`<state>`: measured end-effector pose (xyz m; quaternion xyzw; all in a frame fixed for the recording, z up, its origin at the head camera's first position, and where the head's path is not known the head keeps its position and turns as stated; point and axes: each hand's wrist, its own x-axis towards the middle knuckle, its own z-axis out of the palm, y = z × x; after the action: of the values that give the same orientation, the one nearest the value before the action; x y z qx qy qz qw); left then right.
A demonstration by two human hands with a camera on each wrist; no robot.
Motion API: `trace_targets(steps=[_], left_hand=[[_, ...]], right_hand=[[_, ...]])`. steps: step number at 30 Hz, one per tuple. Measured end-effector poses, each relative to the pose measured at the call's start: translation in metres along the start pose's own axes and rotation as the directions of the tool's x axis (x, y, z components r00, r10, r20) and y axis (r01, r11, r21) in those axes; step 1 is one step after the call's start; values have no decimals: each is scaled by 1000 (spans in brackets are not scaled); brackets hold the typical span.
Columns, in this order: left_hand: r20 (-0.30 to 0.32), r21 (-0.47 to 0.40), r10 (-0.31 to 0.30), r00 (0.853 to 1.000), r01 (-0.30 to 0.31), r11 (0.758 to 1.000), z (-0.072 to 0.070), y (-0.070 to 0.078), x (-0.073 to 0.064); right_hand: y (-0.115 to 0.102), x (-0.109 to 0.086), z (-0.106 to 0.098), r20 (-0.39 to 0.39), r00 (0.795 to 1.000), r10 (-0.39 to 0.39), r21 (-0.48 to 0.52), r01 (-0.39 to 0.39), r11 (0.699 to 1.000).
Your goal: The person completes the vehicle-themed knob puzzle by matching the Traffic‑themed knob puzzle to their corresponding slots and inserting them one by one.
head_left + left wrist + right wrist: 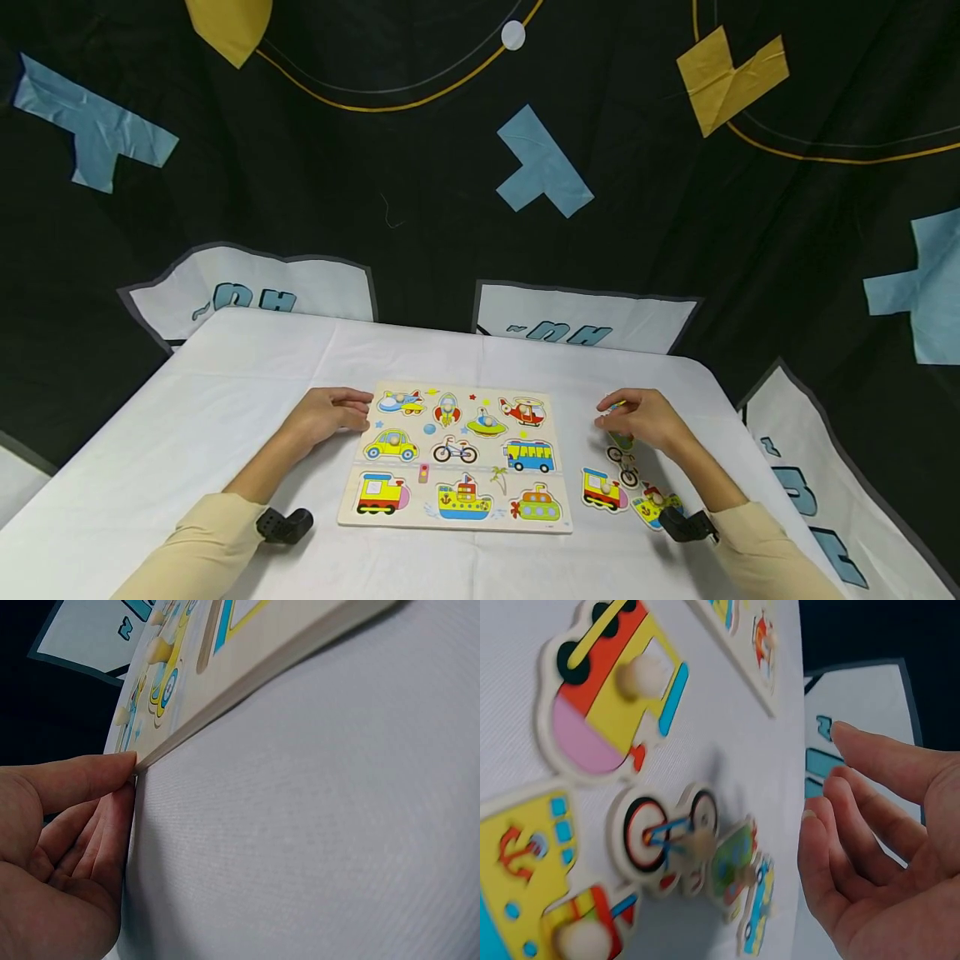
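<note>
A wooden knob puzzle board (423, 472) printed with vehicles lies flat on the table. At its left edge, my left hand (330, 412) touches the wood with its fingertips; the left wrist view shows the thumb (90, 776) against the board's side. To the board's right hovers my right hand (643, 414), fingers loosely bent and nothing between them. Below it lie loose puzzle pieces: a train (622, 690), a ship (525, 862), a bicycle (660, 840), a green piece (731, 862) and a blue and yellow piece (759, 907). Several have round wooden knobs.
A white cloth covers the table (225, 400). Behind it hangs a black backdrop (420, 208) with blue and yellow patches. Black wrist cameras (285, 527) sit at both sleeves, the right one close over the ship piece.
</note>
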<state>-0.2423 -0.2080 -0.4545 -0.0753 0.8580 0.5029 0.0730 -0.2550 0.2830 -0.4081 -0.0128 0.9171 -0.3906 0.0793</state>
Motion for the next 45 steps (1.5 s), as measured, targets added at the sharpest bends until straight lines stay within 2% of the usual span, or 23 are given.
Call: trace_targets(steps=[8, 15, 27, 38, 45], left_hand=[[1, -2, 2, 1000, -2, 1000, 0, 0, -1], [3, -6, 3, 1000, -3, 1000, 1, -1, -1], [-5, -10, -2, 1000, 2, 1000, 2, -2, -1], [-7, -5, -11, 1000, 11, 1000, 1, 0, -2], [0, -1, -1, 1000, 1, 1000, 0, 0, -1]], right_hand=[[21, -13, -9, 58, 998, -28, 13, 28, 1000], [36, -20, -15, 110, 994, -6, 40, 1, 999], [54, -25, -12, 163, 987, 3, 42, -10, 999], [62, -26, -8, 190, 981, -38, 84, 23, 996], [61, -27, -6, 179, 983, -32, 98, 15, 995]])
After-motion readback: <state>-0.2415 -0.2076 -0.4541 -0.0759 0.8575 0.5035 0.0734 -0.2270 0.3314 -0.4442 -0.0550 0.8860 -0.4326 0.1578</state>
